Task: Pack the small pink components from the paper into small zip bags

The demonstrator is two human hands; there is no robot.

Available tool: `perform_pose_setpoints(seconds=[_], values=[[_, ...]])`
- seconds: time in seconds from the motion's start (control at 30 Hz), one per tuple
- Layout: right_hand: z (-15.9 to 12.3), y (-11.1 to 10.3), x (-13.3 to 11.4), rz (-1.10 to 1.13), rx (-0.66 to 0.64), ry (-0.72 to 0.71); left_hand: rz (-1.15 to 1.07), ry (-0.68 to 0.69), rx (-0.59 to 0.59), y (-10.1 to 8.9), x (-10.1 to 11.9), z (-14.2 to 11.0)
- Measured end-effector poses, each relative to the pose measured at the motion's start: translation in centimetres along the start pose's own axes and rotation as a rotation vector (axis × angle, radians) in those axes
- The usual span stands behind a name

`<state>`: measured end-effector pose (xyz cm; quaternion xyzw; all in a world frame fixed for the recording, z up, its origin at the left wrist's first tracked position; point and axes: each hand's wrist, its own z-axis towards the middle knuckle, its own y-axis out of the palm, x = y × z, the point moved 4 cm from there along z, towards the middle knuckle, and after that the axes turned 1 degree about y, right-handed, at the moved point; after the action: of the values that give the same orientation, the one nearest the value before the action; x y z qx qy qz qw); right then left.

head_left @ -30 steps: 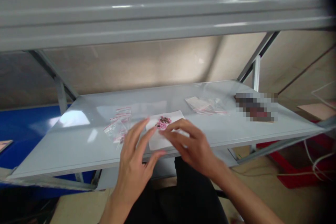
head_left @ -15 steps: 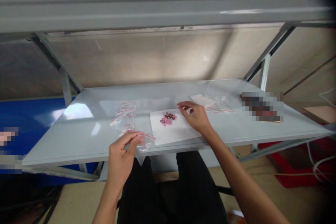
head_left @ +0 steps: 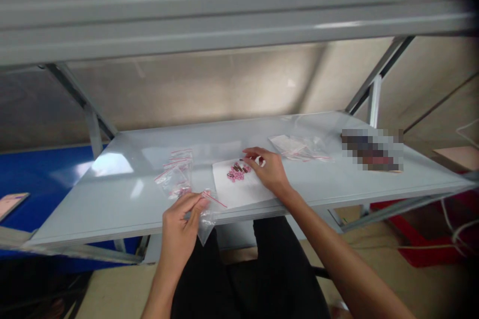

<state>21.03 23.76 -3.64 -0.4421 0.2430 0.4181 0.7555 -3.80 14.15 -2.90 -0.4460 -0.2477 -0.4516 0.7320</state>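
Between the thumb and fingers of my left hand (head_left: 183, 219), closed, is a small clear zip-lock bag (head_left: 206, 227) with a red strip along its top. The bag hangs over the front edge of the table. My right hand (head_left: 267, 169) is over the white paper (head_left: 239, 194), thumb and finger pinched at a small dark capsule (head_left: 241, 159). Just left of those fingertips, a heap of pink pills (head_left: 235, 176) with several dark capsules among them lies on the paper.
Several zip-lock bags (head_left: 175, 174), some with pink contents, lie at the left. More clear bags (head_left: 299, 147) rest at the back right, near a blurred-out item (head_left: 372, 150). A grey shelf (head_left: 224, 20) overhangs the grey table (head_left: 112, 199).
My right hand has moved left and down to the pill heap, and a dark capsule now shows at its fingertips. The left hand, still gripping the bag, has shifted slightly right and down.
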Motion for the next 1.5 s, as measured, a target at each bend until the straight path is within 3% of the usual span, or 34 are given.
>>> perform_pose_setpoints(seconds=[0.07, 0.2, 0.33, 0.47, 0.63, 0.77, 0.93, 1.07, 1.17, 1.33, 1.5], values=[[-1.4, -1.0, -2.0, 0.1, -0.004, -0.081, -0.012, -0.007, -0.022, 0.8, 0.5, -0.2], [-5.2, -2.0, -5.8, 0.241, -0.285, -0.194, -0.073, -0.014, -0.103, 2.9, 1.6, -0.8], [-7.6, -2.5, -6.9, 0.197, -0.414, -0.179, -0.133, 0.011, -0.182, 4.9, 2.8, -1.6], [-8.3, -3.2, -6.6, 0.123, -0.432, -0.171, -0.216, -0.101, -0.162, 6.0, 3.2, -2.4], [-8.6, -3.6, -6.2, 0.04, -0.421, -0.191, -0.283, -0.305, -0.086, 6.0, 3.3, -2.7], [-8.3, -3.5, -6.2, 0.136, -0.388, -0.159, -0.346, -0.315, -0.124, 5.5, 3.4, -2.5], [-8.2, -3.6, -6.3, 0.13, -0.425, -0.109, -0.3, -0.178, -0.321, 4.7, 4.0, -1.9], [-8.5, -3.7, -6.7, 0.11, -0.509, -0.171, -0.219, -0.237, -0.551, 4.0, 4.1, -2.0], [-8.9, -3.5, -6.8, 0.119, -0.62, -0.161, -0.198, -0.292, -0.634, 3.5, 4.2, -2.2], [-9.2, -3.9, -7.0, 0.142, -0.598, -0.153, -0.211, -0.296, -0.548, 3.1, 3.8, -1.8], [-9.0, -4.2, -6.9, 0.239, -0.458, -0.115, -0.419, -0.364, -0.302, 3.8, 1.8, -1.5]])
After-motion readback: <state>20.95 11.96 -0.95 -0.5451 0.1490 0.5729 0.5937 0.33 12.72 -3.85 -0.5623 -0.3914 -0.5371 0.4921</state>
